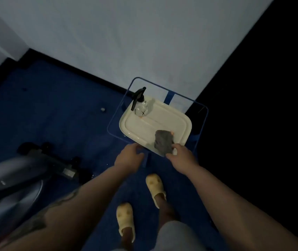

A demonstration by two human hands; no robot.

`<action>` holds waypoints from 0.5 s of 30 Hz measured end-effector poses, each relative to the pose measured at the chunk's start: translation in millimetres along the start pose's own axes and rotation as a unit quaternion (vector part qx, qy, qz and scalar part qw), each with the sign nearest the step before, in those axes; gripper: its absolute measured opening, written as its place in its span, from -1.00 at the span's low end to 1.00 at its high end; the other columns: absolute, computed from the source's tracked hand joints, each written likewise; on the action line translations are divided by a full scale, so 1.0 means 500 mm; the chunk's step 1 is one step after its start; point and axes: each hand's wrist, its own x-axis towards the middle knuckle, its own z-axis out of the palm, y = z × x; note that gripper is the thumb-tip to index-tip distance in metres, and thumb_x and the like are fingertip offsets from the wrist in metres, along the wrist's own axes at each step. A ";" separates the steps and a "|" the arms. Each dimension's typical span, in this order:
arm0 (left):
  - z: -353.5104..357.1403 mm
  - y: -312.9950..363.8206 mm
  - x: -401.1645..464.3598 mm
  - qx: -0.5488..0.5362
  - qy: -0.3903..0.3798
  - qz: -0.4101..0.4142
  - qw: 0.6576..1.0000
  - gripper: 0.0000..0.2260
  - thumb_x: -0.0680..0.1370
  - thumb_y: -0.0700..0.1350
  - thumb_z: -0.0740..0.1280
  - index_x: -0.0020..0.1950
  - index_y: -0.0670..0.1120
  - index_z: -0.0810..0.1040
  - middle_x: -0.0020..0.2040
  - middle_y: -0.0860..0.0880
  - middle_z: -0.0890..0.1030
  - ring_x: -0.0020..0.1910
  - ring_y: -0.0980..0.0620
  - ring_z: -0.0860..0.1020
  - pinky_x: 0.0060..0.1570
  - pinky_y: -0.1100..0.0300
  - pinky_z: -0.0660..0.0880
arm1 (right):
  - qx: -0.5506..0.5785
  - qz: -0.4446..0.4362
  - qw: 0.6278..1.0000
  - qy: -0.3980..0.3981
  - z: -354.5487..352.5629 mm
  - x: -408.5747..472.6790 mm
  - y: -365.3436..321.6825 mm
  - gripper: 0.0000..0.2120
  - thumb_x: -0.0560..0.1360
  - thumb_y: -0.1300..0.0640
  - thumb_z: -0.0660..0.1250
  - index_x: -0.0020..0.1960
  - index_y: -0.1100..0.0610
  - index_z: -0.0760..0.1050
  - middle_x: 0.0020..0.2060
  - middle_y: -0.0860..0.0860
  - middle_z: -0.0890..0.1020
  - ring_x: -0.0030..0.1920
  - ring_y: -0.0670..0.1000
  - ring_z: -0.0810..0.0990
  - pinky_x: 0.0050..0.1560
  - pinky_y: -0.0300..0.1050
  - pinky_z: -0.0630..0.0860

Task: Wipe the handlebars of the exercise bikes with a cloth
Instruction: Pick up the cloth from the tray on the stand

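**Our hands at the tray, the cloth at our right fingertips**

The grey cloth lies crumpled on the near corner of the cream tray, just ahead of our right hand. Our right fingers curl toward it and reach its near edge; in this dim light we cannot tell whether they grip it or only touch it. Our left hand hangs just to the side of the right one, at the tray's near edge, fingers loosely bent and holding nothing that we can see.

Beyond both hands, at the far corner of the tray, a clear spray bottle with a black trigger head stands upright. The tray sits on a blue wire-framed stand whose rail runs around it.

Below our forearms we see our two feet in pale yellow slippers on the dark blue floor. Off to the left of our left arm, the grey housing and black base of an exercise bike show blurred; its handlebars are out of frame. A pale wall rises past the stand
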 end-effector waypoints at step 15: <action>0.082 -0.045 0.118 -0.081 0.068 -0.049 0.993 -0.66 0.51 -0.19 0.25 0.28 -0.03 0.51 0.31 0.00 0.45 0.26 0.05 0.44 0.11 0.27 0.32 | -0.133 -0.046 0.987 0.075 0.081 0.221 0.011 -0.44 0.42 -0.03 0.42 0.36 0.02 0.34 0.33 0.02 0.40 0.31 0.10 0.32 0.21 0.07 0.42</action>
